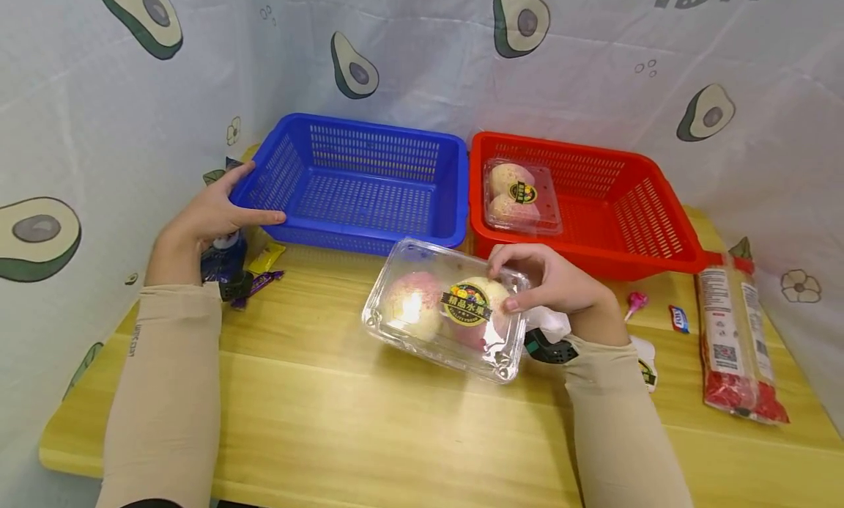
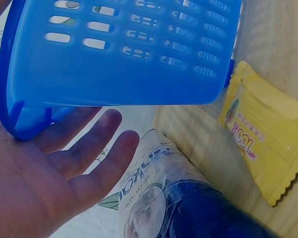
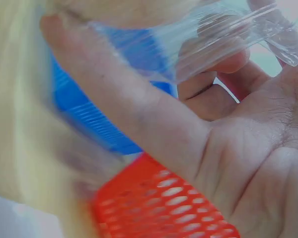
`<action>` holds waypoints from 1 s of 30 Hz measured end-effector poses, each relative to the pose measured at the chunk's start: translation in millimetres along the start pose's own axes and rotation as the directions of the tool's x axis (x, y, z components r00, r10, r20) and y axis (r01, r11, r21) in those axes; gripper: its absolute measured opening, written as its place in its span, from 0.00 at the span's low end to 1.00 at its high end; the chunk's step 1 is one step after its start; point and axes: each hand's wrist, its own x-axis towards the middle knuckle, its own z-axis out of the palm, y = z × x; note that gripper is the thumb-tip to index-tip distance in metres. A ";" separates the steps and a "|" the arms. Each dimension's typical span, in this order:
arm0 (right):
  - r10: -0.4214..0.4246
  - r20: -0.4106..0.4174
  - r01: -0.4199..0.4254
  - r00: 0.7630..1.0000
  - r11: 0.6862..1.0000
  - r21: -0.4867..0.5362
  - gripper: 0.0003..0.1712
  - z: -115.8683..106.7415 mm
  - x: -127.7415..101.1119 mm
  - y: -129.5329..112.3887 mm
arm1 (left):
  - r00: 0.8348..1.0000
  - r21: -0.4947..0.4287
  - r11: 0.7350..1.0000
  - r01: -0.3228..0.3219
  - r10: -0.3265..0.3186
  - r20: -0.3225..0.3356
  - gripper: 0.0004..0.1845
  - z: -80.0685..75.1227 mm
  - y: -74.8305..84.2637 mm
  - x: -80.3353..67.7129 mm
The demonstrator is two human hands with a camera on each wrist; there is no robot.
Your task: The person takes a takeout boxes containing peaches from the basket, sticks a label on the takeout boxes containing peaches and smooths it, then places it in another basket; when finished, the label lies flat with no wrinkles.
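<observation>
My right hand [image 1: 550, 277] grips a clear plastic fruit box [image 1: 428, 354] by its right end, tilted above the table in front of the baskets. Inside sit two round pink-and-yellow fruits [image 1: 412, 303] under a black and gold label. At the front left corner of a blue plastic basket [image 1: 369, 237], my left hand [image 1: 211, 211] rests against the rim. Its fingers [image 2: 102, 129] stretch fairly straight outside the basket wall in the left wrist view. The right wrist view is partly blurred; bent fingers [image 3: 203, 89] show there beside the clear plastic.
A red basket [image 1: 593, 262] stands right of the blue one, holding another fruit box [image 1: 521, 196]. A blue and white package [image 1: 224, 259], a yellow packet [image 1: 267, 259] and a purple wrapper [image 1: 260, 284] lie left. Rightward are a pink lollipop [image 1: 636, 301], a small sachet [image 1: 679, 319] and a long red-ended bag [image 1: 738, 339].
</observation>
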 end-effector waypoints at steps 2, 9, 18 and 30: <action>-0.063 -0.011 0.064 0.998 0.996 0.059 0.15 -3.7 -4.8 -9.1 | 1.000 0.003 1.000 -0.001 0.001 0.002 0.66 -0.6 -0.4 0.1; -0.068 -0.257 0.165 0.964 0.912 0.376 0.17 -17.2 -32.2 -46.5 | 1.000 -0.006 1.000 0.001 0.000 0.008 0.66 -0.3 -1.7 -0.1; 0.151 -0.739 0.202 0.656 0.909 0.365 0.15 -65.1 -62.8 -84.3 | 1.000 -0.017 1.000 -0.005 0.005 0.000 0.67 1.8 -0.1 1.4; 0.530 -0.803 -0.228 0.272 0.846 0.481 0.26 -128.5 -90.4 -63.4 | 1.000 0.002 1.000 -0.004 0.004 0.018 0.66 -0.6 -1.2 -1.7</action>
